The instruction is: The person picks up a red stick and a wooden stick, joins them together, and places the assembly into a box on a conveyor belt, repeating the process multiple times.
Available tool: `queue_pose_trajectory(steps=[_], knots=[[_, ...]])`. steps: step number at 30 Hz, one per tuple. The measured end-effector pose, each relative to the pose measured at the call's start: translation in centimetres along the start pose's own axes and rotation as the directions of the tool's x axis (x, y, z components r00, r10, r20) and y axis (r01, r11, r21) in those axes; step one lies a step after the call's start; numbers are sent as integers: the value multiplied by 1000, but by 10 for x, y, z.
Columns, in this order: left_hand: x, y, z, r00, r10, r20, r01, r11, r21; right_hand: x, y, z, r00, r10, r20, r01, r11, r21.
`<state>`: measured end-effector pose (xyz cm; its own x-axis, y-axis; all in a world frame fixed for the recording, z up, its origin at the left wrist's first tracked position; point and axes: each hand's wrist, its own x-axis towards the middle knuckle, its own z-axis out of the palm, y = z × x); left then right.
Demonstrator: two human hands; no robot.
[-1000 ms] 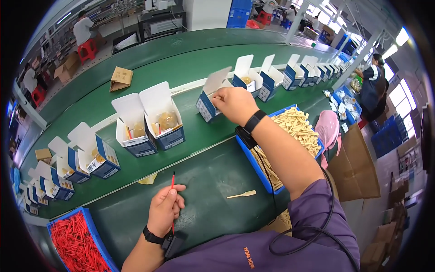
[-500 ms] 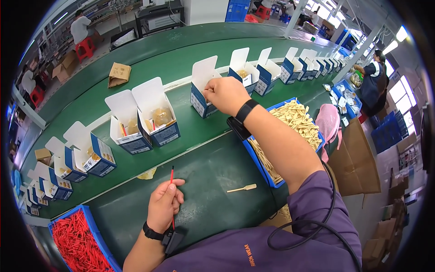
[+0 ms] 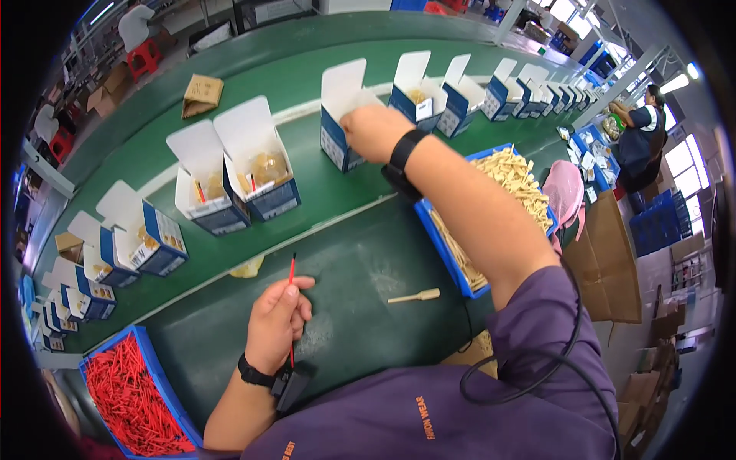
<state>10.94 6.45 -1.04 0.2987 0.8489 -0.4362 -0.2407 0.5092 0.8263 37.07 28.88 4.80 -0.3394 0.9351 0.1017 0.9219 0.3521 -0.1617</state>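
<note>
My left hand (image 3: 277,322) is closed around a thin red brush (image 3: 292,270) with a dark tip, held upright above the dark green worktop. My right hand (image 3: 379,132) reaches over the front of an open blue and white box (image 3: 334,138) on the green belt. Its fingers are curled in at the box's mouth; the fingertips and anything between them are hidden. Two more open boxes (image 3: 274,201) stand to the left, each with a tan item and a red stick inside. A pale wooden brush (image 3: 415,296) lies alone on the worktop.
A blue bin of red brushes (image 3: 134,399) sits at lower left, another of wooden brushes (image 3: 510,180) under my right forearm. Open boxes (image 3: 502,96) line the belt both ways. A brown paper packet (image 3: 202,96) lies behind. A co-worker (image 3: 642,138) stands far right.
The view has tilted, so the belt and boxes sit higher in the picture. My right hand stays at the same box; my left hand still holds the red brush.
</note>
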Motion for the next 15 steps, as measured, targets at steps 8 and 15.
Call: queue_pose_trajectory(steps=[8,15], knots=[[0,-17,-23,1000,-28,-14,28,1000,-15,-131,-51,-22,917,-178,356,51,940,337],[-6,-17,-23,999,-20,37,22,998,-61,-244,-76,29,962,-79,260,86,996,-14]])
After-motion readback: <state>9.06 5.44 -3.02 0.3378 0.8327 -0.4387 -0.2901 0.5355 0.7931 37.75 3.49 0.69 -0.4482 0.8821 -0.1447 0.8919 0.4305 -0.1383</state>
